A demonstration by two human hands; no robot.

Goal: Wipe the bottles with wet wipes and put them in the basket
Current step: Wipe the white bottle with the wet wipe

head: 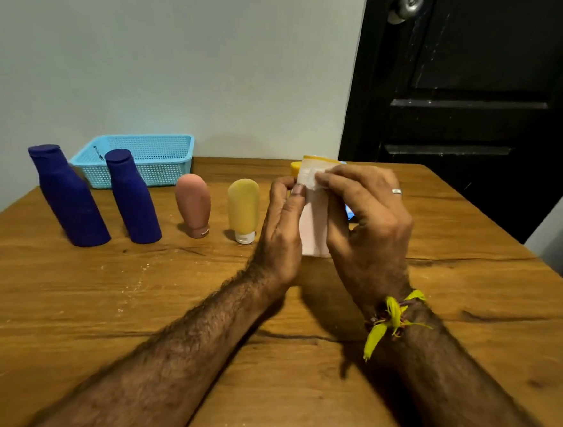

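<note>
Two dark blue bottles (66, 195) (131, 196) stand at the left of the wooden table (134, 303). To their right stand a pink tube bottle (193, 203) and a yellow tube bottle (243, 207), both cap down. An empty light blue basket (163, 168) sits behind them against the wall. My left hand (281, 226) and my right hand (369, 219) both hold a white wet wipe (314, 222) in front of a wipes pack with a yellow lid (310, 160), which my hands mostly hide.
A black door (464, 109) with a metal knob (406, 3) stands behind the table's right side. A pale wall (168, 55) runs along the table's far edge. Bare wood lies near my forearms.
</note>
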